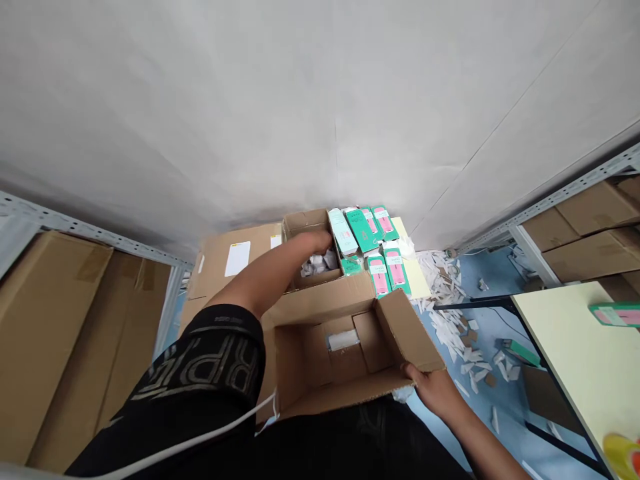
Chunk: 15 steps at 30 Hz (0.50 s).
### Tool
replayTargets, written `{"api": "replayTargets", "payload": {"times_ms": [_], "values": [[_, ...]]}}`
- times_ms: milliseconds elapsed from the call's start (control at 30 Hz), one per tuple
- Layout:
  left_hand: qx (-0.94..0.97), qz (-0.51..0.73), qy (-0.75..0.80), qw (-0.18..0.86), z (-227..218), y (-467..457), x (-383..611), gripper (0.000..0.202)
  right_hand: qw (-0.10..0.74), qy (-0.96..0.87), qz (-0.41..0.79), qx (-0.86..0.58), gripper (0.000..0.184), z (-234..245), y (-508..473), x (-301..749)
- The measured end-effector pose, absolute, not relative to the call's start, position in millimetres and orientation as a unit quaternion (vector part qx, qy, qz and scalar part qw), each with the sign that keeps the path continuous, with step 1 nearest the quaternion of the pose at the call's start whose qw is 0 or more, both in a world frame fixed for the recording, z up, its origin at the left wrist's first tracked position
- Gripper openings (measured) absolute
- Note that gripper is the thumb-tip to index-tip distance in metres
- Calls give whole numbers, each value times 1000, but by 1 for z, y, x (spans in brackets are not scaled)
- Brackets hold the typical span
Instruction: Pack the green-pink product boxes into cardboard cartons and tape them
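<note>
My left hand reaches down into a smaller open cardboard box by the wall. Crumpled white paper lies in that box under the hand; its fingers are hidden from me. Nearer to my body, a larger cardboard box stands with its flaps spread and a strip of white tape or label on its bottom. My right hand grips this box at its near right corner, thumb over the edge. Beside the smaller box lie several green and pink packages and a pale green carton.
A closed carton with white labels stands to the left. Racks of cartons flank both sides. On the right are a pale table bearing a tape roll, and white scraps littering the blue floor.
</note>
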<state>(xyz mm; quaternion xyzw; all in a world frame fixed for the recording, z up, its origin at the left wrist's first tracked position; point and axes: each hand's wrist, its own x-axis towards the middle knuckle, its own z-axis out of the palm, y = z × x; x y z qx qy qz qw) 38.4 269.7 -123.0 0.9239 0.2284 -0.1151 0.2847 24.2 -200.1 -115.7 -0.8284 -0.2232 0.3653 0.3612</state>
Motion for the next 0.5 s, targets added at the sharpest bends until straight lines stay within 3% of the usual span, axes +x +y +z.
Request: {"api": "replayTargets", "payload": {"times_ms": [167, 333, 500], "values": [[966, -142, 140, 167, -35, 283, -2, 9, 372, -236, 351, -827, 39, -118, -195, 24], [973, -33, 67, 217, 42, 241, -67, 18, 370, -241, 338, -831, 29, -118, -195, 16], [948, 9, 48, 316, 68, 180, -130, 29, 359, -256, 318, -839, 27, -117, -190, 4]]}}
